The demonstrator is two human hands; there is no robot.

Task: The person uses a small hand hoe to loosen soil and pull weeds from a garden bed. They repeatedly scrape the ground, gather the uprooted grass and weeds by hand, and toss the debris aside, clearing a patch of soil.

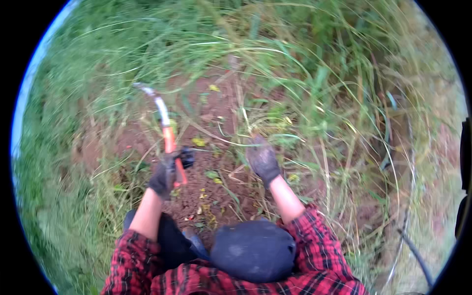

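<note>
One orange-handled sickle with a curved silvery metal blade (162, 107) points away from us over loose reddish-brown soil (231, 194).
We judge the step in hand to be working among the long green and straw-coloured grass (320, 81); the next move seems to call for a steady sickle (168, 133), kept clear of our other side. Our dark-gloved left grip (164, 173) is closed around the orange handle; our dark-gloved right grip (262, 158) touches or nearly touches grass to the sickle's right, too blurred for us to tell whether it is spread or pinching.
</note>
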